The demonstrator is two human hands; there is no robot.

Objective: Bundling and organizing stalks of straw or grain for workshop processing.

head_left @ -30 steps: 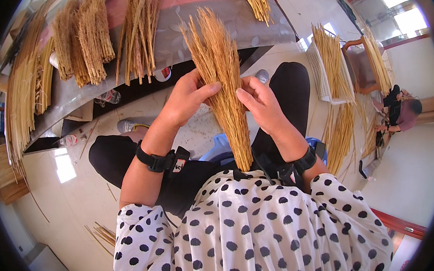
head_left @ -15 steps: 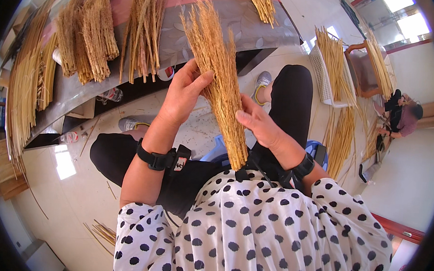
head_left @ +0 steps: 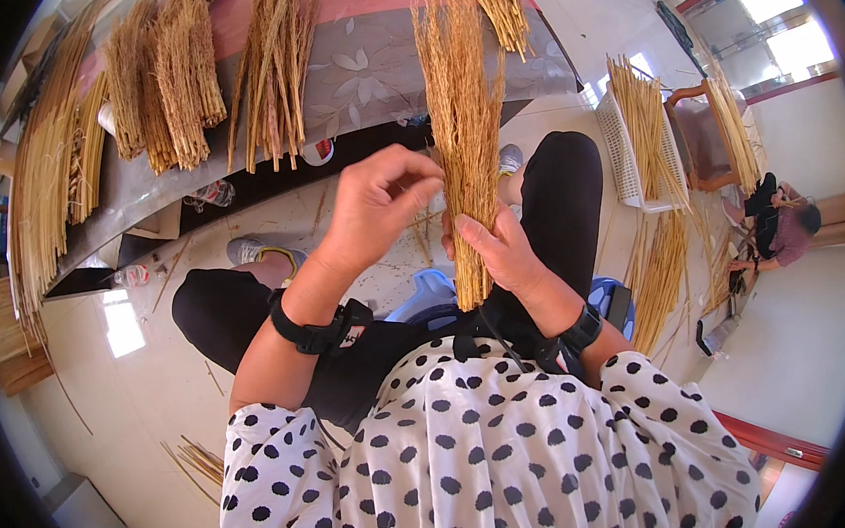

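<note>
A bundle of dry straw-coloured stalks [head_left: 473, 151] stands nearly upright before me, its feathery heads spreading at the top and its stems tight at the bottom. My right hand [head_left: 502, 252] wraps round its lower half, with the thumb across the front. At the bundle's left edge is my left hand [head_left: 380, 198], its fingers curled in toward the thumb. Whether a thin stalk sits in that pinch is too small to make out.
Several stalk bundles [head_left: 190, 80] lie on the covered table [head_left: 357, 76] ahead. Long stalks [head_left: 42, 183] hang over its left end. To the right stand a white basket [head_left: 632, 161] of stalks and a chair [head_left: 692, 135]. Another person [head_left: 787, 233] sits at far right.
The bundle has turned more upright and shifted right and away from me. My left hand has come off its front to the left edge, fingers now curled. The right hand now wraps further round the stems.
</note>
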